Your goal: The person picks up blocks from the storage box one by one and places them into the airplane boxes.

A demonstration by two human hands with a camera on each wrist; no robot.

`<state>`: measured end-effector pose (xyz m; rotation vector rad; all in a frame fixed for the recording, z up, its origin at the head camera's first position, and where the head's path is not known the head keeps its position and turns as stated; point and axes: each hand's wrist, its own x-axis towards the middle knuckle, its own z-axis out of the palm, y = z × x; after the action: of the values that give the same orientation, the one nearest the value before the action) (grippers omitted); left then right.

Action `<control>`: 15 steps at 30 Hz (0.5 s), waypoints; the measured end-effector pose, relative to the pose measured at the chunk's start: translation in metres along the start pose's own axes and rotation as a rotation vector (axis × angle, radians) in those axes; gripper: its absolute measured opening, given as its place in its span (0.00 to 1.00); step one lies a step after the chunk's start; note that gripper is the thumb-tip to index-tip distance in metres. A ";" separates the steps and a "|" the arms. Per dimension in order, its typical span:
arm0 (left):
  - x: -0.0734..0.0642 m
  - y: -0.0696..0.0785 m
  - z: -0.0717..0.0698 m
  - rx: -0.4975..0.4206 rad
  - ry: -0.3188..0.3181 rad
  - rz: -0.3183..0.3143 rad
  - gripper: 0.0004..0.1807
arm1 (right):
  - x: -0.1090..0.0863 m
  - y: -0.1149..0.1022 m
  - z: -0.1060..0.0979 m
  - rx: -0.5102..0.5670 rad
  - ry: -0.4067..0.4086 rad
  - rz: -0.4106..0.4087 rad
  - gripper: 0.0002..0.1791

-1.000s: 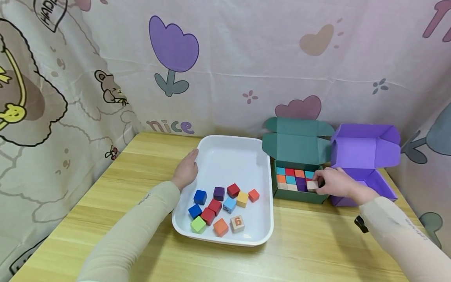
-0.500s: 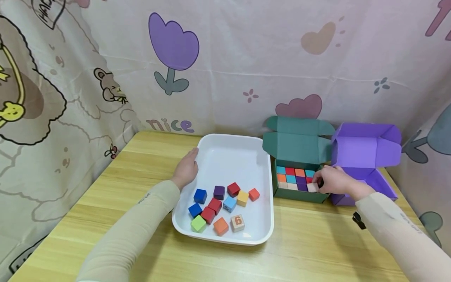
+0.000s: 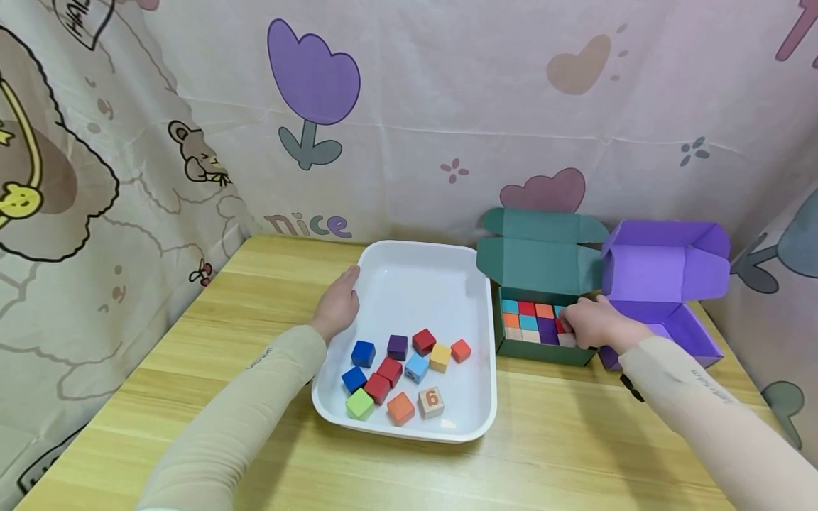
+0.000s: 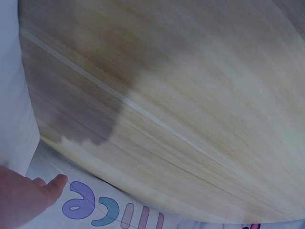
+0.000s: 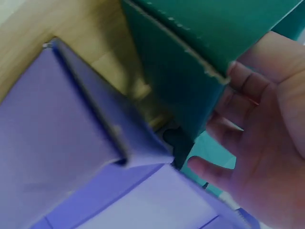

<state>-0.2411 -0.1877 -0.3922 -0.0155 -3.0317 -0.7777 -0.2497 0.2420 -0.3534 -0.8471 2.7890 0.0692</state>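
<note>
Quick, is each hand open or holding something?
Left hand: open, against the white tray.
Right hand: at the green box; can't tell whether it holds anything.

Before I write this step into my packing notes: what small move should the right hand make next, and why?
Probably lift the right hand away from the green box and toward the white tray. The beige cube in the near right corner appears lined up with its row, while loose cubes lie in the tray.

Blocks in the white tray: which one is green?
The lime-green block, near the left front corner of the white tray, just in front of a dark blue block. No other block in there is green.
</note>
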 end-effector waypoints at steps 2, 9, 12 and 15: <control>0.000 0.001 0.000 -0.005 -0.005 -0.007 0.29 | 0.002 -0.002 -0.001 -0.038 -0.012 -0.004 0.18; 0.000 0.002 -0.002 -0.004 -0.009 -0.006 0.29 | 0.008 -0.008 -0.008 -0.060 -0.094 0.011 0.16; -0.001 0.002 -0.002 -0.012 -0.012 -0.008 0.29 | 0.007 -0.008 -0.012 -0.020 -0.126 0.012 0.15; -0.001 0.001 -0.002 -0.013 -0.012 -0.007 0.29 | 0.007 -0.006 -0.016 0.029 -0.154 0.010 0.16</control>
<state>-0.2400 -0.1875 -0.3904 -0.0093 -3.0393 -0.8005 -0.2550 0.2317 -0.3390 -0.7855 2.6439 0.0912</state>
